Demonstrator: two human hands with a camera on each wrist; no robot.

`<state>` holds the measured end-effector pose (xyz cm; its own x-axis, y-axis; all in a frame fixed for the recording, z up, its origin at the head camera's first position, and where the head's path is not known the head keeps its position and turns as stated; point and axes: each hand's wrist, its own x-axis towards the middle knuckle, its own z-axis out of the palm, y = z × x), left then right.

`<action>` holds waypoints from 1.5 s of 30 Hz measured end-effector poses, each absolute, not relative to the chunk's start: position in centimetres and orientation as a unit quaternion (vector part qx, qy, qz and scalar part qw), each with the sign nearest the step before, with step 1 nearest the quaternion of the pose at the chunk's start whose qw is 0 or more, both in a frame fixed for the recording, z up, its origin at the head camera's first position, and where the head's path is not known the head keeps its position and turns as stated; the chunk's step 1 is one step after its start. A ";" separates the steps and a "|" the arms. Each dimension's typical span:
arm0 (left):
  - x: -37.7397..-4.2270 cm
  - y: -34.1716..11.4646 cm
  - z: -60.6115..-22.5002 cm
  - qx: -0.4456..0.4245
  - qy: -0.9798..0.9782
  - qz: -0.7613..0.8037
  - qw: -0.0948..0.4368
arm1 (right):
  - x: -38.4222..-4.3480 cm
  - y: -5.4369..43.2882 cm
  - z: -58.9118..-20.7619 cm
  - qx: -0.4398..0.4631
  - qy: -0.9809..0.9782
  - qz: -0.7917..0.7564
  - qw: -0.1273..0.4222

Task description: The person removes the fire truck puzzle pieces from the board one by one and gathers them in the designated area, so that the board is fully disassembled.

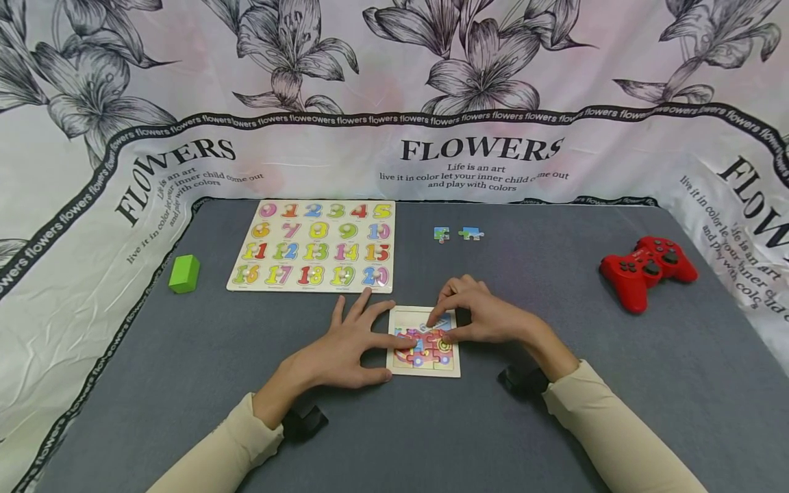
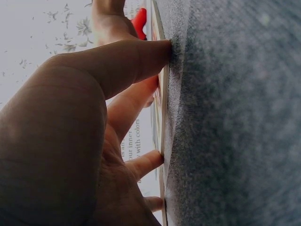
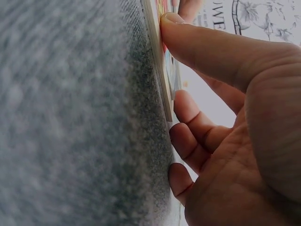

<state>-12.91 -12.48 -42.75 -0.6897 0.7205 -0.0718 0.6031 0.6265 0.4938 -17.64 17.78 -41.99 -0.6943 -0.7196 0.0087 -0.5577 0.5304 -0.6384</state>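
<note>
A small square jigsaw puzzle (image 1: 425,370) with a pale wooden frame lies on the grey table, its picture a red and pink vehicle with blue wheels. My left hand (image 1: 345,352) spreads its fingers over the left side; the index fingertip presses on the picture and the thumb meets the lower left edge. From the right, my right hand (image 1: 483,315) has curled fingers at the upper right of the puzzle. Its thumb and index finger pinch at a light blue puzzle piece (image 3: 175,77), which sits slightly raised above the board in the right wrist view. The fingers partly hide it.
A number board (image 1: 308,263) lies beyond my left hand, close to the puzzle. Two loose jigsaw pieces (image 1: 471,233) lie at the back. A green block (image 1: 183,274) stands at the left, a red game controller (image 1: 647,270) at the right. A flower-printed cloth (image 1: 308,157) surrounds the table.
</note>
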 end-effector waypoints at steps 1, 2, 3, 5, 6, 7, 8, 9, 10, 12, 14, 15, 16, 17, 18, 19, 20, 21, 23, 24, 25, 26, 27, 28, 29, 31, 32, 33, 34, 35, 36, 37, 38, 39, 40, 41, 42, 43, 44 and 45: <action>-12.9 -12.5 -42.8 0.371 0.892 0.222 0.132 | -17.6 17.8 -42.0 -0.369 0.865 -0.315 0.129; -12.9 -12.5 -42.8 0.372 0.892 0.223 0.131 | -17.6 17.8 -42.0 -0.369 0.864 -0.316 0.129; -12.9 -12.5 -42.8 0.373 0.892 0.222 0.130 | -17.6 17.8 -42.0 -0.370 0.863 -0.318 0.129; -12.9 -12.5 -42.8 0.374 0.892 0.221 0.127 | -17.6 17.8 -42.0 -0.373 0.861 -0.321 0.130; -12.9 -12.6 -42.9 0.375 0.892 0.221 0.125 | -17.6 17.8 -42.1 -0.375 0.859 -0.322 0.131; -12.9 -12.6 -42.9 0.375 0.892 0.220 0.123 | -17.6 17.8 -42.1 -0.377 0.858 -0.323 0.131; -12.9 -12.6 -43.0 0.376 0.892 0.220 0.122 | -17.6 17.8 -42.1 -0.379 0.857 -0.322 0.132; -12.9 -12.6 -43.0 0.377 0.892 0.220 0.120 | -17.6 17.8 -42.1 -0.380 0.857 -0.322 0.133; -12.9 -12.6 -43.0 0.378 0.891 0.220 0.119 | -17.6 17.8 -42.2 -0.382 0.856 -0.321 0.131; -12.8 -12.6 -43.0 0.379 0.891 0.222 0.118 | -17.7 17.8 -42.2 -0.382 0.858 -0.319 0.129; -12.8 -12.7 -43.1 0.379 0.890 0.224 0.118 | -17.7 17.8 -42.3 -0.376 0.860 -0.321 0.127; -12.8 -12.7 -43.1 0.379 0.890 0.225 0.118 | -17.7 17.8 -42.3 -0.372 0.862 -0.322 0.126; -12.8 -12.7 -43.1 0.379 0.889 0.227 0.119 | -17.7 17.8 -42.3 -0.367 0.863 -0.323 0.126; -12.8 -12.7 -43.1 0.379 0.889 0.227 0.119 | -17.6 17.8 -42.3 -0.362 0.865 -0.325 0.127; -12.8 -12.7 -43.1 0.379 0.889 0.228 0.119 | -17.6 17.8 -42.3 -0.359 0.865 -0.326 0.127; -12.8 -12.7 -43.1 0.378 0.889 0.228 0.120 | -17.6 17.8 -42.4 -0.356 0.866 -0.327 0.127; -12.8 -12.7 -43.1 0.378 0.889 0.228 0.120 | -17.6 17.8 -42.4 -0.356 0.866 -0.328 0.127; -12.8 -12.7 -43.1 0.378 0.889 0.228 0.120 | -17.6 17.8 -42.4 -0.355 0.866 -0.328 0.127; -12.8 -12.7 -43.1 0.379 0.889 0.227 0.120 | -17.7 17.9 -42.5 -0.358 0.864 -0.330 0.128; -12.8 -12.7 -43.2 0.379 0.889 0.227 0.120 | -17.7 17.9 -42.5 -0.359 0.863 -0.332 0.127; -12.8 -12.7 -43.2 0.380 0.889 0.226 0.120 | -17.7 17.9 -42.5 -0.359 0.862 -0.334 0.128; -12.8 -12.7 -43.2 0.380 0.889 0.225 0.120 | -17.8 18.0 -42.5 -0.360 0.861 -0.336 0.128; -12.8 -12.7 -43.2 0.380 0.889 0.225 0.120 | -17.8 18.0 -42.5 -0.361 0.860 -0.338 0.127; -12.8 -12.7 -43.2 0.380 0.889 0.225 0.120 | -17.8 18.0 -42.5 -0.361 0.858 -0.341 0.128; -12.7 -12.7 -43.2 0.379 0.889 0.225 0.121 | -17.8 18.0 -42.5 -0.361 0.857 -0.344 0.129; -12.7 -12.7 -43.2 0.379 0.889 0.225 0.120 | -17.8 18.1 -42.5 -0.358 0.856 -0.347 0.132; -12.7 -12.7 -43.2 0.379 0.889 0.225 0.120 | -17.9 18.1 -42.4 -0.356 0.856 -0.349 0.135; -12.7 -12.7 -43.2 0.380 0.889 0.226 0.119 | -17.9 18.2 -42.4 -0.353 0.856 -0.352 0.138; -12.7 -12.7 -43.2 0.380 0.889 0.226 0.119 | -17.9 18.2 -42.3 -0.349 0.856 -0.355 0.143; -12.7 -12.7 -43.2 0.380 0.889 0.225 0.118 | -17.9 18.2 -42.3 -0.346 0.855 -0.357 0.147; -12.7 -12.7 -43.2 0.381 0.889 0.225 0.118 | -17.9 18.2 -42.3 -0.344 0.855 -0.359 0.150; -12.7 -12.7 -43.2 0.381 0.889 0.225 0.118 | -17.9 18.2 -42.3 -0.343 0.854 -0.361 0.152; -12.7 -12.7 -43.2 0.381 0.889 0.225 0.118 | -17.8 18.3 -42.3 -0.343 0.853 -0.362 0.154; -12.7 -12.7 -43.2 0.381 0.889 0.224 0.118 | -17.8 18.3 -42.2 -0.344 0.852 -0.363 0.154; -12.7 -12.7 -43.2 0.381 0.889 0.225 0.118 | -17.8 18.3 -42.2 -0.345 0.851 -0.363 0.154; -12.7 -12.7 -43.2 0.381 0.889 0.225 0.118 | -17.8 18.3 -42.2 -0.347 0.851 -0.362 0.153; -12.7 -12.7 -43.2 0.381 0.889 0.225 0.118 | -17.8 18.3 -42.2 -0.350 0.851 -0.360 0.152; -12.7 -12.7 -43.2 0.380 0.889 0.225 0.118 | -17.8 18.3 -42.1 -0.352 0.852 -0.358 0.150; -12.7 -12.7 -43.2 0.380 0.889 0.225 0.117 | -17.7 18.2 -42.1 -0.355 0.852 -0.355 0.149; -12.7 -12.7 -43.2 0.380 0.889 0.225 0.118 | -17.7 18.2 -42.1 -0.356 0.852 -0.354 0.149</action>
